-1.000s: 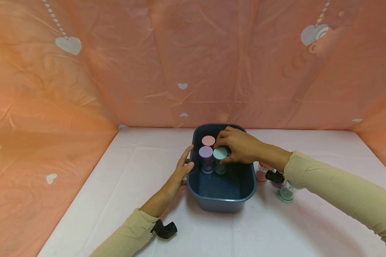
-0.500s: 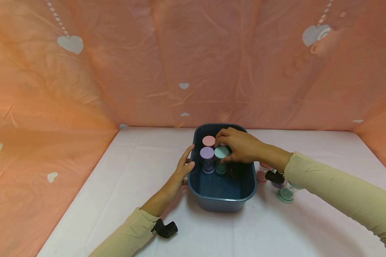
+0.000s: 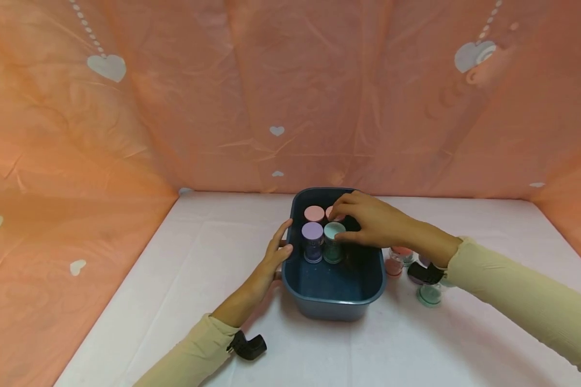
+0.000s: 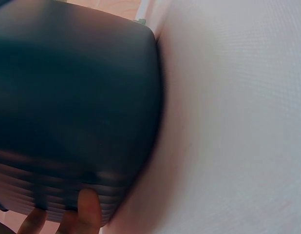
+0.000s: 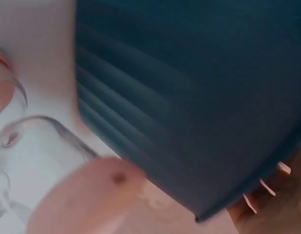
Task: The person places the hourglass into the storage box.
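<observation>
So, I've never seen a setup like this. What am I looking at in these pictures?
There's no machine: each grip is a person's bare hand. The wide view comes from a head camera, the two close ones from wrist cameras. On the white surface stands a dark blue tub. Inside are a purple-lidded jar, a mint-lidded jar and two pink-lidded jars. More jars sit outside, to its right. The left grip rests against the tub's left side. The right grip is at the mint-lidded jar, thumb and fingers apart; I can't tell whether they touch it, so no jar is plainly held.
</observation>
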`<action>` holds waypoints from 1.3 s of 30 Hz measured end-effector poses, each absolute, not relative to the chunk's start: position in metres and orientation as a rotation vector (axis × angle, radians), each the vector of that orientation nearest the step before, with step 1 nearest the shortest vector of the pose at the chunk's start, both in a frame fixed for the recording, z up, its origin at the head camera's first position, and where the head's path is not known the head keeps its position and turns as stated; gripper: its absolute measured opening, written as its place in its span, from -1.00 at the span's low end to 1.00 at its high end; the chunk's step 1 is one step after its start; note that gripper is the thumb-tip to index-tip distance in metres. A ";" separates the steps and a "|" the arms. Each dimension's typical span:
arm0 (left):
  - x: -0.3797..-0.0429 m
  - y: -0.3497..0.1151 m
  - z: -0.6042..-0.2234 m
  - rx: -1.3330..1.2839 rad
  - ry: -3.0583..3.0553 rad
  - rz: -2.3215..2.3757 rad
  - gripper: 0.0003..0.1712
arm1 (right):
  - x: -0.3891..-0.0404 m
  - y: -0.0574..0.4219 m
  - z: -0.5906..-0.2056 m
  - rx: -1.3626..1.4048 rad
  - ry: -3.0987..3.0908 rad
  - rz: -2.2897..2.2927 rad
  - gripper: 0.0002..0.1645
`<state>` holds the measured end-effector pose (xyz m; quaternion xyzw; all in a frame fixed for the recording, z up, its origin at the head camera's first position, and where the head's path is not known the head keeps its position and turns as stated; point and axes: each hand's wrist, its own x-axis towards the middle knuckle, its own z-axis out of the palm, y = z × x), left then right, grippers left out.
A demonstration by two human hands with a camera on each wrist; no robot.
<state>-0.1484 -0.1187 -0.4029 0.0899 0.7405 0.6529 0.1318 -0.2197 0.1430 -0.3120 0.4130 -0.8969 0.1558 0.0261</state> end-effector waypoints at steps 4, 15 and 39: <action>-0.149 -0.119 -0.403 0.251 2.152 1.894 -0.33 | -0.208 0.159 -0.301 1.204 -2.796 0.568 -0.58; -0.148 -0.115 -0.405 0.270 2.144 1.898 -0.33 | -0.158 0.219 -0.288 1.092 -2.793 0.548 -0.78; -0.139 -0.115 -0.404 0.264 2.140 1.876 -0.33 | -0.121 0.331 -0.325 0.833 -2.957 0.119 -0.23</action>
